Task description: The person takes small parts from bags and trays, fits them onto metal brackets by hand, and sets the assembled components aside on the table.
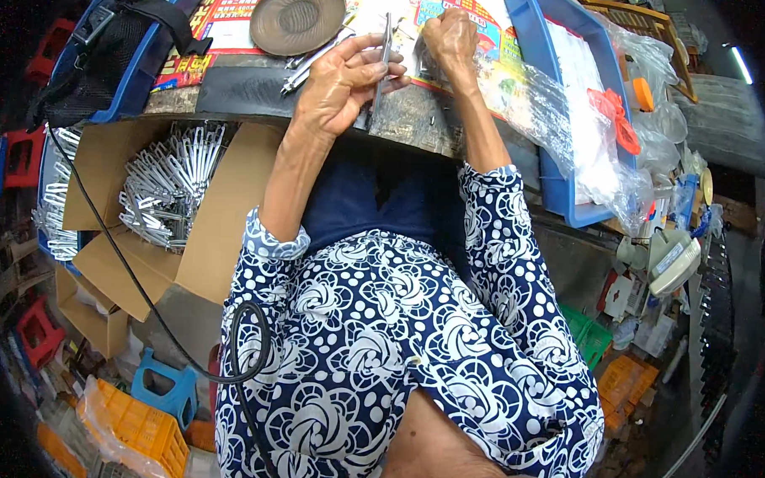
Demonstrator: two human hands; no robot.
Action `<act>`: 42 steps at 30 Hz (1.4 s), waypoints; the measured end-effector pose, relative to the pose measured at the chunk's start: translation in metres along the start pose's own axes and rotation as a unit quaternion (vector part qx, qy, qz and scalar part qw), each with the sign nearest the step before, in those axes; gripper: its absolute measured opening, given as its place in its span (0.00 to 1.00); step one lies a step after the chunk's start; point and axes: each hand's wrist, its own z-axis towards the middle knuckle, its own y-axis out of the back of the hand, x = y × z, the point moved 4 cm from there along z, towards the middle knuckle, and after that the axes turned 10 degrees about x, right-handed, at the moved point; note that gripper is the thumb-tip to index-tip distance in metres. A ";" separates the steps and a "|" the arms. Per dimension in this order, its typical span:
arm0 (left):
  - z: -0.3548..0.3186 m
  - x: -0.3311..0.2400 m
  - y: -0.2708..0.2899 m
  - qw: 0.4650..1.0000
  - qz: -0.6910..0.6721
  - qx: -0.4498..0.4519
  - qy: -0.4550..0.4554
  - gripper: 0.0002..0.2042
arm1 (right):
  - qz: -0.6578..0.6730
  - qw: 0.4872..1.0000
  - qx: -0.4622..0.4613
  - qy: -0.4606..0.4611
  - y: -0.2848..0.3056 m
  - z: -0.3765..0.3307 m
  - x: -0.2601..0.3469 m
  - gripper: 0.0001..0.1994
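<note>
My left hand (342,82) is raised just above the near edge of the worktable. A slim silver metal piece (383,66) stands nearly upright between its thumb and fingers. To the right, my right hand (451,43) is closed, knuckles up, low over the papers on the table. What its fingers hold, if anything, is hidden. Behind the left hand is a round brown ridged dish (297,18). More slim silver pieces (308,66) lie on the table between the dish and that hand.
An open cardboard box (207,203) at the left holds many slim silver metal pieces (170,181). Blue trays (561,190) flank the work area, the right one with clear plastic bags. A black cable (128,272) crosses the left side. Printed sheets (230,19) cover part of the table.
</note>
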 end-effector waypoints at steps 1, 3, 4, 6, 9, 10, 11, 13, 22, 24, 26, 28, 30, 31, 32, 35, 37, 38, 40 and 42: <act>0.000 0.000 -0.001 1.000 0.003 0.002 -0.002 0.17 | -0.018 1.000 -0.001 0.005 0.000 0.000 0.000 0.10; -0.001 -0.001 -0.002 1.000 0.009 0.002 -0.006 0.17 | -0.033 0.999 -0.005 0.019 0.000 0.000 0.003 0.10; -0.001 -0.002 -0.003 1.000 0.016 0.003 -0.009 0.17 | -0.048 0.998 -0.010 0.031 0.000 -0.001 0.004 0.09; -0.002 -0.002 -0.003 1.000 0.017 -0.002 -0.011 0.18 | -0.054 0.998 -0.009 0.042 -0.001 -0.002 0.006 0.09; -0.002 -0.002 -0.003 1.000 0.023 -0.012 -0.014 0.18 | -0.064 0.996 -0.013 0.060 -0.002 0.000 0.005 0.09; -0.002 -0.003 -0.004 0.999 0.029 -0.017 -0.014 0.18 | -0.067 0.995 -0.017 0.068 -0.001 0.000 0.004 0.09; -0.003 -0.002 -0.003 0.999 0.028 -0.018 -0.016 0.18 | -0.067 0.995 -0.016 0.069 -0.001 0.001 0.005 0.09; -0.004 -0.003 0.000 0.998 0.047 -0.031 -0.032 0.18 | -0.057 0.997 0.022 0.050 -0.004 0.002 0.004 0.09; -0.007 -0.006 -0.004 0.993 0.091 -0.071 -0.026 0.15 | -0.006 0.997 -0.009 0.075 0.006 -0.003 0.005 0.11; -0.008 -0.006 -0.003 0.993 0.091 -0.076 -0.016 0.14 | 0.002 0.999 0.002 0.054 0.004 -0.003 0.003 0.11; -0.006 -0.007 -0.003 0.993 0.091 -0.079 -0.013 0.12 | -0.028 0.995 -0.002 0.091 0.005 0.000 0.002 0.11; -0.004 -0.005 -0.003 0.994 0.089 -0.071 -0.003 0.12 | -0.080 0.962 -0.097 0.243 0.012 -0.009 0.007 0.08; -0.006 -0.005 -0.002 0.994 0.084 -0.072 -0.006 0.12 | -0.125 0.895 -0.177 0.389 0.020 -0.027 0.028 0.08; -0.007 -0.006 0.000 0.993 0.084 -0.077 -0.005 0.12 | -0.122 0.896 -0.173 0.389 0.021 -0.028 0.035 0.08; -0.005 -0.004 -0.001 0.993 0.091 -0.072 0.000 0.12 | 0.029 0.950 -0.083 0.298 0.024 -0.020 0.030 0.08; -0.006 -0.003 0.002 0.992 0.102 -0.071 0.004 0.13 | 0.251 0.956 0.139 0.062 0.029 -0.022 0.046 0.11; -0.004 -0.002 0.000 0.992 0.107 -0.060 -0.001 0.12 | 0.279 0.939 0.202 0.011 0.025 -0.026 0.048 0.15; -0.004 -0.003 -0.003 0.991 0.119 -0.067 -0.006 0.12 | 0.281 0.934 0.221 -0.005 0.021 -0.027 0.046 0.16; -0.003 -0.003 -0.008 0.987 0.143 -0.068 -0.006 0.12 | 0.297 0.925 0.238 -0.013 0.019 -0.028 0.042 0.15; -0.006 -0.004 -0.007 0.983 0.167 -0.075 -0.009 0.11 | 0.313 0.913 0.262 -0.017 0.020 -0.033 0.048 0.15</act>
